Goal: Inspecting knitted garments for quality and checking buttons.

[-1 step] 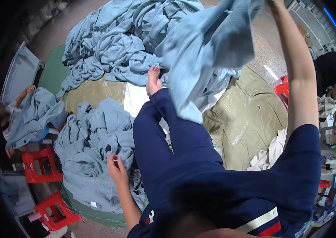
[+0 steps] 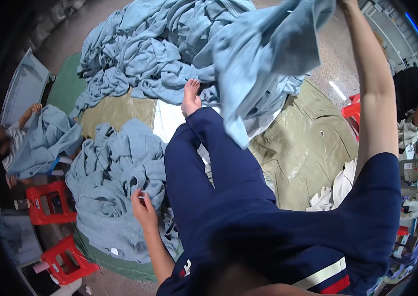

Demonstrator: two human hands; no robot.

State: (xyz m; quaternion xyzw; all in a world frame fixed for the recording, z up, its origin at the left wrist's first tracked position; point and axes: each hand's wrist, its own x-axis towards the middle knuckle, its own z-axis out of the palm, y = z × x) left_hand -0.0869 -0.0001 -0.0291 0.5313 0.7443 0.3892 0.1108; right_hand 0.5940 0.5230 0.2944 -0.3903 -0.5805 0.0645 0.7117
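Right hand (image 2: 349, 4) raised far right, grip clamped on hanging blue garment (image 2: 263, 64), left hand (image 2: 144, 204) pinching small pale item, beside near-left blue pile (image 2: 115, 192)

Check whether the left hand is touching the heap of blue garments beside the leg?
Cannot tell. In the head view the left hand overlaps the edge of the blue garment heap, fingers pinched on something small; no contact or gap shows plainly.

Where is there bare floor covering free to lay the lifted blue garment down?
The olive sheet lies bare between the raised garment, the right arm and white cloths. A smaller bare strip separates the two blue piles. The left hand side is crowded with garments.
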